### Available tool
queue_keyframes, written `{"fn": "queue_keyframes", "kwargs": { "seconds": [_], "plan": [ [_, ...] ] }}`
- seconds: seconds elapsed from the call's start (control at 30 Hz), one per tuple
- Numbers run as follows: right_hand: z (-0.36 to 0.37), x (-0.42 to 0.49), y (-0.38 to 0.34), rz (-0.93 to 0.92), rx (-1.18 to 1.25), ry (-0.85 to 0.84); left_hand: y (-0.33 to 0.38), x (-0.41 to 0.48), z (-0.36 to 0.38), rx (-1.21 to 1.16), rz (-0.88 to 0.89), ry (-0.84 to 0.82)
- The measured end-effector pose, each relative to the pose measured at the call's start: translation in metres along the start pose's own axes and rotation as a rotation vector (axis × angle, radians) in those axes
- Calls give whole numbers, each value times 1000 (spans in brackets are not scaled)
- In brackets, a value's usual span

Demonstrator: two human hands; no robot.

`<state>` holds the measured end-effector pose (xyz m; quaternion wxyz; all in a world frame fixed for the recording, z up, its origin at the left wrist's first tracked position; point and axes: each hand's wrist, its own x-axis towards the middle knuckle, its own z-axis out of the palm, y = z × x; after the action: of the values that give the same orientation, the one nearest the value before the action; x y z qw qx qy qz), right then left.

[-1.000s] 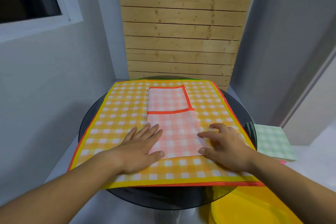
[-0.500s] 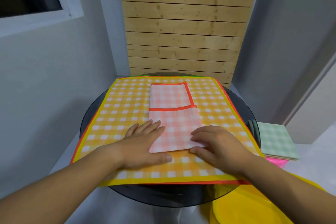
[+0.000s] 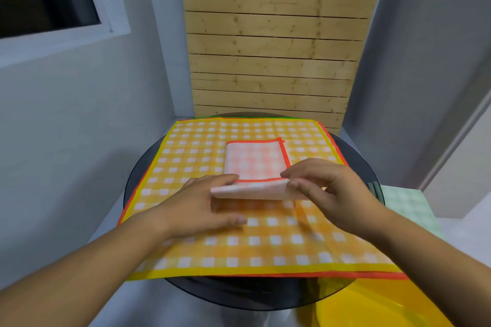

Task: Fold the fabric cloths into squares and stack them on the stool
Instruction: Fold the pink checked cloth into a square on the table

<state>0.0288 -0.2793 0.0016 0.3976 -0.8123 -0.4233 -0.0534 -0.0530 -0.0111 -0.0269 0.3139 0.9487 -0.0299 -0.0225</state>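
1. My left hand [image 3: 202,202] and right hand [image 3: 332,191] are pinching the raised near edge of the pink checked fabric cloth [image 3: 255,159].
2. It is lying on the big yellow checked cloth [image 3: 196,146] on the round dark glass counter [image 3: 358,156].

Mid-frame before me, the small pink checked cloth [image 3: 255,159] lies on the large yellow checked cloth [image 3: 212,247], which covers the round dark glass table [image 3: 239,292]. The green checked folded cloth [image 3: 406,207] sits at the right edge.

No readable text, labels, brands or numbers — none on any surface.
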Motion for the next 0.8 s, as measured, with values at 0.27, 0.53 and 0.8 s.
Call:
{"fn": "queue_keyframes", "kwargs": {
  "seconds": [0.27, 0.53, 0.8],
  "plan": [
    [-1, 36, -6, 176, 278, 301, -5, 20, 8, -277, -83, 48],
    [21, 38, 30, 536, 403, 238, -8, 41, 10, -469, -253, 160],
    [41, 29, 57, 556, -6, 36, -8, 52, 18, -429, -293, 279]
  ]
}}
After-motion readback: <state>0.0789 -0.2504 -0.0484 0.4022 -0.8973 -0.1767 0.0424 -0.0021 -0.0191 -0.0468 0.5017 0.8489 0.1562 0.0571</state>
